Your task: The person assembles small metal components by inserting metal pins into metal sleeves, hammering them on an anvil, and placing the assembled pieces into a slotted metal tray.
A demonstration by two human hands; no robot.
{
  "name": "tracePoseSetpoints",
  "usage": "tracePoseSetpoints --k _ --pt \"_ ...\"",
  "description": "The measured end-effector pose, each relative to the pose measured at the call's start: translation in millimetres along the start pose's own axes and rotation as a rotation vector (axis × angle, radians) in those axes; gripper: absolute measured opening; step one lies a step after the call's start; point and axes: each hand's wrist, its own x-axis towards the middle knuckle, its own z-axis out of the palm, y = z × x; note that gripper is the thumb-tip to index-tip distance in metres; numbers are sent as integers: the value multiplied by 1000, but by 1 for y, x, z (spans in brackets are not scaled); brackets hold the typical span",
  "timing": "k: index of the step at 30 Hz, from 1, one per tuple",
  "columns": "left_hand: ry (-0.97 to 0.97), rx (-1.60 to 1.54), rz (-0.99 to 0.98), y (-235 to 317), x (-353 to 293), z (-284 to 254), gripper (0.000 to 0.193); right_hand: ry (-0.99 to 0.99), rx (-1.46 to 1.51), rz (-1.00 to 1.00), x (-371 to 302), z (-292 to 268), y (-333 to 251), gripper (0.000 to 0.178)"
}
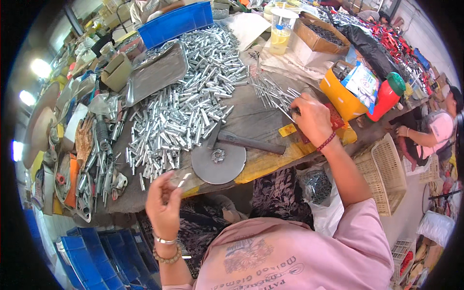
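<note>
My left hand (163, 203), near the table's front edge, pinches a short silver metal tube (183, 180) between thumb and fingertips. My right hand (313, 120) is closed at the right end of a loose bunch of thin metal rods (273, 91); a dark bit shows at its fingertips, too small to name. Between the hands lies a hammer (251, 143), its head resting by a round grey metal disc (220, 166) with a small clump of metal bits on it. A big pile of silver metal tubes (193, 101) spreads over the table beyond my left hand.
A metal tray (158, 72) and a blue bin (176, 23) border the pile. Hand tools and a worn glove (84, 133) lie at left. On the right stand a yellow container (340, 94), a red bottle (385, 101) and a drink cup (280, 38). Another person (432, 130) is far right.
</note>
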Motion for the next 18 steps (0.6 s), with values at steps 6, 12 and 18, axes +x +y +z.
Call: tracePoseSetpoints --k 6,12,18 --pt "-214 262 163 16 29 23 29 -41 108 -78 -7 -13 -27 17" --pt "-270 348 284 9 37 32 21 -145 423 -410 -36 -25 -100 20" --pt "-198 428 307 11 37 42 19 -172 444 -479 -43 -5 -126 19"
